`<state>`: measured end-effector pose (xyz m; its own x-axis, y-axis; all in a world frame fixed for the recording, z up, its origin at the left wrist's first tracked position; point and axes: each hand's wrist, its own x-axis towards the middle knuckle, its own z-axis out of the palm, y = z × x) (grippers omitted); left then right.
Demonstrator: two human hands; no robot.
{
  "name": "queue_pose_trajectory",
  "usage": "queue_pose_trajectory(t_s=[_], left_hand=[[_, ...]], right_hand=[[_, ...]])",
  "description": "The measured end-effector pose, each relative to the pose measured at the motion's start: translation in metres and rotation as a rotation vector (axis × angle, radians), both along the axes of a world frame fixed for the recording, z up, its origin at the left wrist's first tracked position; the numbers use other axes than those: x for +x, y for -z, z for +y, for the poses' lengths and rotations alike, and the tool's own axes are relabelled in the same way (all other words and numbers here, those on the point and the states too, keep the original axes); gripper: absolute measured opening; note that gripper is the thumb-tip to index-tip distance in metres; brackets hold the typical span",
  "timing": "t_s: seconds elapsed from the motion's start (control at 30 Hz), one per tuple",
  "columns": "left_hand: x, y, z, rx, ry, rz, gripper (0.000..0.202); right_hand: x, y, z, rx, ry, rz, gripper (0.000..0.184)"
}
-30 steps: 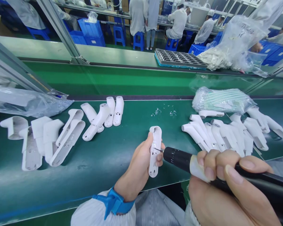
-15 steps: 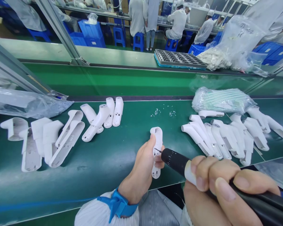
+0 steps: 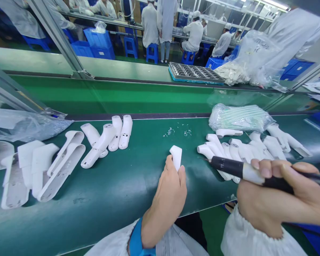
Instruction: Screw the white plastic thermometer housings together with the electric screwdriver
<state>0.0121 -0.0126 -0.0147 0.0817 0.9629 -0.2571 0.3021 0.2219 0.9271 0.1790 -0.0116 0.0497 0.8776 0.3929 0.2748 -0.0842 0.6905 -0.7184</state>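
Observation:
My left hand (image 3: 170, 188) is closed around a white plastic housing (image 3: 176, 156) above the green bench; its lower part is hidden by my fingers. In my right hand (image 3: 272, 192) is a black and silver electric screwdriver (image 3: 229, 168), gripped along its body, with the bit pointing left. The bit is apart from the housing and passes in front of the right-hand pile of white housings (image 3: 242, 152). Small loose screws (image 3: 170, 131) lie scattered on the bench beyond my left hand.
White housings (image 3: 100, 145) and open half-shells (image 3: 53, 177) lie at left, beside a clear plastic bag (image 3: 29, 121). A bag of pale green sticks (image 3: 240, 118) is at back right. A gridded tray (image 3: 196, 73) rests on the ledge. Several people sit or stand beyond.
The screwdriver has moved away from the housing, to the right. My left hand has turned the housing over, so its outer side now shows. The view has shifted slightly.

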Motion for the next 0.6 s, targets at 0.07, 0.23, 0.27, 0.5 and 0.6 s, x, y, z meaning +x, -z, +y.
queue_pose_trajectory(t_s=[0.07,0.23,0.27,0.5,0.6], left_hand=[[0.009,0.006,-0.006,0.173,-0.009,0.156,0.043],[0.049,0.015,-0.007,0.247,0.073,0.311,0.041],[0.056,0.015,-0.006,0.232,0.11,0.282,0.042],[0.057,0.023,-0.004,0.198,0.231,0.116,0.047],[0.037,0.031,-0.005,0.226,0.217,0.141,0.046]], right_hand=[[0.02,0.0,0.021,0.006,0.087,-0.028,0.016],[0.037,0.009,0.076,-0.012,0.073,-0.042,0.02],[0.037,0.013,0.086,-0.022,0.067,-0.043,0.019],[0.025,0.043,0.131,-0.091,0.052,0.027,0.023],[0.024,0.046,0.14,-0.108,0.044,0.08,0.025]])
